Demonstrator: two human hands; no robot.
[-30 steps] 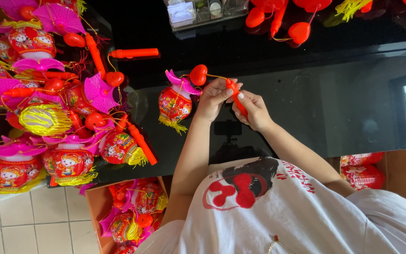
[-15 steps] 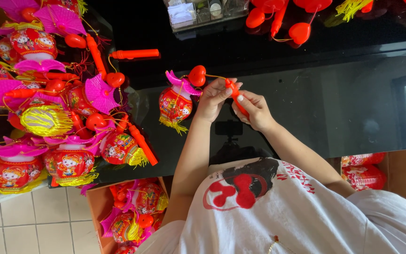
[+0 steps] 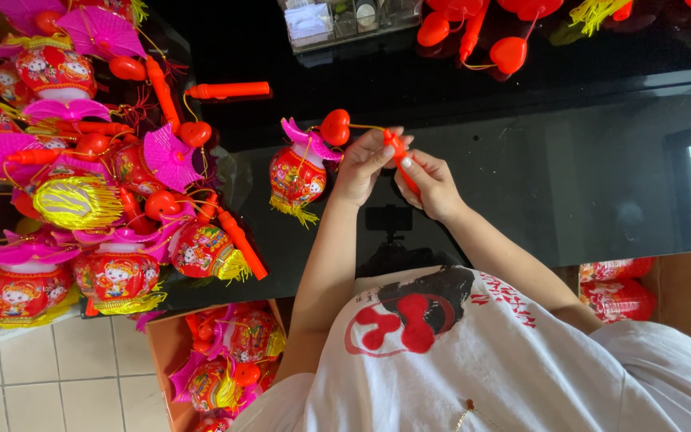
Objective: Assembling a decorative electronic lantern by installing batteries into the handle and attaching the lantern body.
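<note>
Over black tabletop [image 3: 569, 160]: orange stick [image 3: 401, 162] clamped by both hands.
Left hand [image 3: 364, 164] and right hand [image 3: 432, 186] closed on it; red lantern [image 3: 297, 176] just beside.

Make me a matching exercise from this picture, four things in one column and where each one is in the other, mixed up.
1. red stick
2. small lantern
3. cardboard box
4. loose orange handle

a. on the floor, full of lanterns
b. lying alone on the black table
c. between both hands
d. just left of the left hand

Pairs: 1-c, 2-d, 3-a, 4-b
</note>
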